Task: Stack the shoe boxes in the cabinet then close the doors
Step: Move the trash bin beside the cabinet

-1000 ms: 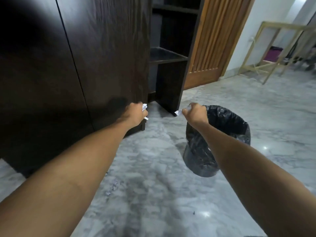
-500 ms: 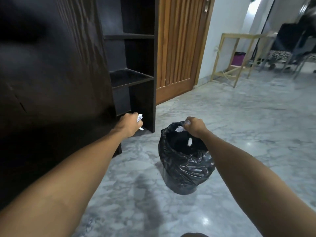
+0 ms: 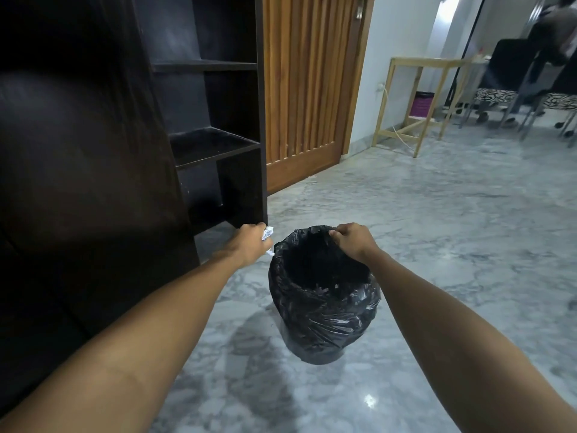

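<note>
The dark wooden cabinet [image 3: 78, 157] fills the left side, its door surface facing me, with open empty shelves [image 3: 215, 145] beside it. No shoe boxes are in view. My left hand [image 3: 249, 245] grips a crumpled white paper [image 3: 268, 237] just left of a bin lined with a black bag [image 3: 324, 314]. My right hand [image 3: 354, 242] hovers over the bin's far rim, fingers curled, with no paper visible in it.
A slatted wooden door [image 3: 299, 89] stands behind the shelves. A light wooden table frame [image 3: 421, 98] and chairs with patterned seats [image 3: 496, 95] are at the back right, with a seated person there. Grey marble floor [image 3: 437, 245] spreads around the bin.
I have turned right and come closer to the bin. The white paper that my right hand held dropped into the bin. My left hand keeps its paper and has moved next to the bin.
</note>
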